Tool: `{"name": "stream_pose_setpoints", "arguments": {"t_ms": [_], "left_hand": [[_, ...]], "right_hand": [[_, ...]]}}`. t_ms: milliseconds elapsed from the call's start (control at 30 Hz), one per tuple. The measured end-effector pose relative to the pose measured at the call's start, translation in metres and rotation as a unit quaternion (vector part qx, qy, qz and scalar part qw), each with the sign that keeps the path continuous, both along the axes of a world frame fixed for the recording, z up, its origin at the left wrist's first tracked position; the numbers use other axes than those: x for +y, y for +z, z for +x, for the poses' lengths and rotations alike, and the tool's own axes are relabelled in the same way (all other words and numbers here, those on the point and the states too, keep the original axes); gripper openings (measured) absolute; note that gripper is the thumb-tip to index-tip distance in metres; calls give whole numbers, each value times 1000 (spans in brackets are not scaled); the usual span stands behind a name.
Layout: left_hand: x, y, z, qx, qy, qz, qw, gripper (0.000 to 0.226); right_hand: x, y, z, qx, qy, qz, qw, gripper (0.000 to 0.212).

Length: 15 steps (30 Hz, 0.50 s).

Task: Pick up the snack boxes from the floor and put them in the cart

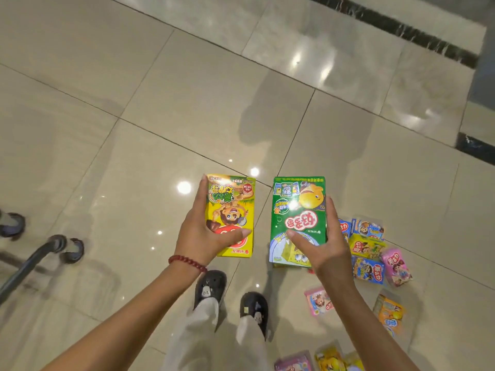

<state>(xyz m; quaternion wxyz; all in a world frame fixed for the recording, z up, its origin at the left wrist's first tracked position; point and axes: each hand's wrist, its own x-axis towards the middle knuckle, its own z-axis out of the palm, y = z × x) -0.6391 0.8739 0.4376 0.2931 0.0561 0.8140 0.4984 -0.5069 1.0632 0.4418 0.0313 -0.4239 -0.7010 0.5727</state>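
Note:
My left hand [199,236] grips a yellow snack box [235,207] with a cartoon figure, thumb across its front, held above the floor. My right hand [321,245] grips a green snack box [297,210] with a yellow fish and a sponge character, thumb on its face and fingers round the right edge. Both boxes are held upright side by side in front of me. At the left edge the cart's dark frame [29,261] and wheels [72,249] show; its basket is out of view.
Several small snack boxes lie scattered on the tiled floor to my right: blue, yellow and pink ones [372,253], a pink one [318,301], an orange one [389,313], more at the bottom [329,360]. My black shoes [211,287] stand below the hands.

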Motion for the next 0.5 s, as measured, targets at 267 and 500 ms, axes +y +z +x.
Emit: {"name": "stream_pose_setpoints", "arguments": {"t_ms": [267,500], "left_hand": [[-35,132,-1,85,89,20,992,122],[-84,263,7,195,176,61,963,122]], "right_hand": [[-10,123,-16,68,37,33,996,94],[-36,246,-37,156,131,73,976,93]]}}
